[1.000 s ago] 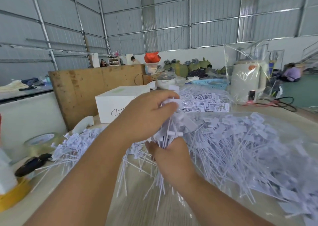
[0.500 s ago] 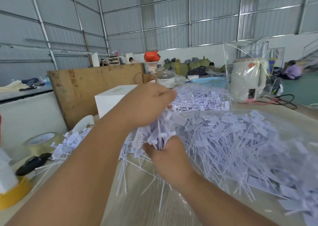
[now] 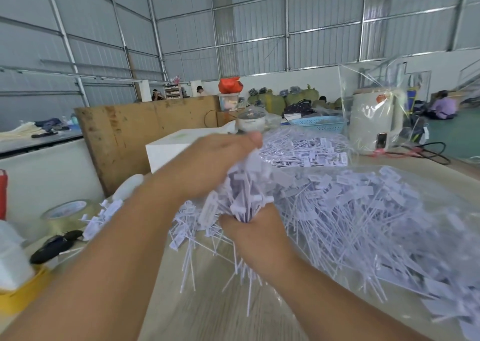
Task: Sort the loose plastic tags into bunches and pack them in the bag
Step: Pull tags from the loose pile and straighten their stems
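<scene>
Your left hand (image 3: 207,166) drops closer onto the bunch (image 3: 246,197); right hand (image 3: 249,231) fingers clamp its stems. Tap heads level first.

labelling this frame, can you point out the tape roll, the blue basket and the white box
tape roll (image 3: 68,209), head view, on its flat top face with the printed core.
blue basket (image 3: 320,124), head view, on its perforated front wall.
white box (image 3: 168,150), head view, on its front face, left of the raised hand.

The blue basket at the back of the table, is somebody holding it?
No, the blue basket sits untouched at the far end, while the left hand and right hand both grip the bunch of tags.
</scene>
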A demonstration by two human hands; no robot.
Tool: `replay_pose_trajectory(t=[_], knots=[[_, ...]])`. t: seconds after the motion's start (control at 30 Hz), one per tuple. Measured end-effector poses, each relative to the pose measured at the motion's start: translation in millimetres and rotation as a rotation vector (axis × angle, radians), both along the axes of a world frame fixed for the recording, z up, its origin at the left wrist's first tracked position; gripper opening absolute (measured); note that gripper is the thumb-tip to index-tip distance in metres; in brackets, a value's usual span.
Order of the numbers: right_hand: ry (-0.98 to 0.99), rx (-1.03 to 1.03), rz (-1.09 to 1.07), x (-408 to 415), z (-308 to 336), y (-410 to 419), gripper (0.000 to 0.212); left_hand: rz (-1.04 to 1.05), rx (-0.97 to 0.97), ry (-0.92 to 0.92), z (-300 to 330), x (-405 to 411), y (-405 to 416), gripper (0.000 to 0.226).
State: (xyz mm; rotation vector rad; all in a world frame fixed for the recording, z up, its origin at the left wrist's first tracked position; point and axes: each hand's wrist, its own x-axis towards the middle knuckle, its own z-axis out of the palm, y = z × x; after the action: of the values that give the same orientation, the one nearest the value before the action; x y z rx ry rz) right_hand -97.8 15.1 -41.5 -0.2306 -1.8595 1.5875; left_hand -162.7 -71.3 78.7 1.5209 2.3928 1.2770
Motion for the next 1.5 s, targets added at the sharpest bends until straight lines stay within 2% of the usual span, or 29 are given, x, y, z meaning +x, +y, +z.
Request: replay_pose_trajectory(t=[0.03, 0.07, 0.13, 0.17, 0.23, 0.3, 0.33, 0.4, 0.5, 0.6, 0.67, 0.8, 0.9, 0.97, 1.13, 1.2, 1.3, 1.33, 1.4, 1.5], knots=[[0.000, -0.016, -0.002, 0.1, -0.4, -0.3, 0.006, -0.021, -0.030, 0.007, -6.8, 1.3, 2.6, 0.070], [0.004, -0.028, -0.010, 0.5, -0.5, 0.0, 0.013, -0.042, -0.032, 0.002, -9.6, 2.2, 7.7, 0.070], [0.006, -0.042, -0.025, 1.1, 2.1, 1.1, 0.015, -0.067, 0.023, -0.093, -7.1, 1.2, 13.2, 0.067], [0.004, -0.056, -0.030, 1.5, 4.7, 2.0, 0.011, -0.066, 0.100, -0.172, -3.6, -1.7, 13.8, 0.064], [0.009, -0.103, -0.023, 1.3, 11.6, 5.5, 0.012, -0.075, 0.399, -0.362, -2.0, -10.0, 11.4, 0.058], [0.007, -0.166, -0.035, 1.4, 19.8, 9.7, 0.026, -0.073, 0.668, -0.489, -14.2, -17.5, 4.4, 0.054], [0.015, -0.195, -0.036, 1.7, 22.6, 11.8, 0.028, -0.051, 0.704, -0.513, -26.3, -19.6, 2.3, 0.052], [0.079, -0.208, -0.003, 3.1, 27.5, 12.3, 0.013, 0.002, 0.636, -0.568, -55.4, -20.7, 4.6, 0.055], [0.097, -0.170, 0.044, 4.3, 20.1, 8.9, 0.006, -0.005, 0.549, -0.655, -85.7, -23.4, 7.1, 0.062], [0.062, -0.131, 0.062, 1.8, 7.5, 5.5, 0.012, -0.082, 0.576, -0.767, -96.1, -29.1, 0.1, 0.065], [0.058, -0.107, 0.079, 1.7, 3.3, 1.8, 0.013, -0.139, 0.584, -0.825, -99.5, -29.7, -0.6, 0.059], [0.026, -0.076, 0.106, -1.7, -7.0, -5.5, 0.034, -0.210, 0.499, -0.892, -106.1, -24.0, 3.0, 0.059], [0.000, -0.056, 0.102, -3.3, -10.4, -4.0, 0.021, -0.279, 0.389, -0.947, -103.7, -22.4, -2.1, 0.074], [-0.009, -0.027, 0.111, -3.6, -11.5, -2.3, 0.020, -0.302, 0.364, -0.932, -105.6, -23.8, -1.1, 0.076], [-0.053, 0.071, 0.148, -0.3, -12.5, -2.9, 0.025, -0.343, 0.439, -0.980, -105.4, -17.6, 2.1, 0.055], [-0.019, 0.041, 0.093, -0.4, -8.8, -4.3, 0.023, -0.332, 0.389, -0.939, -105.1, -19.2, -0.1, 0.065], [0.129, -0.176, 0.058, -2.4, 6.8, -2.3, 0.020, -0.348, 0.281, -0.881, -108.0, -23.2, -4.0, 0.102], [0.178, -0.222, 0.017, -1.9, 12.4, 1.1, 0.021, -0.373, 0.227, -0.825, -110.4, -24.7, -3.5, 0.103], [0.231, -0.178, -0.107, -0.4, 19.4, 10.3, 0.020, -0.436, 0.058, -0.690, -115.9, -25.9, -3.8, 0.089], [0.279, -0.246, -0.122, -0.2, 21.3, 21.7, 0.034, -0.533, -0.198, -0.541, -123.9, -18.1, -2.8, 0.071]])
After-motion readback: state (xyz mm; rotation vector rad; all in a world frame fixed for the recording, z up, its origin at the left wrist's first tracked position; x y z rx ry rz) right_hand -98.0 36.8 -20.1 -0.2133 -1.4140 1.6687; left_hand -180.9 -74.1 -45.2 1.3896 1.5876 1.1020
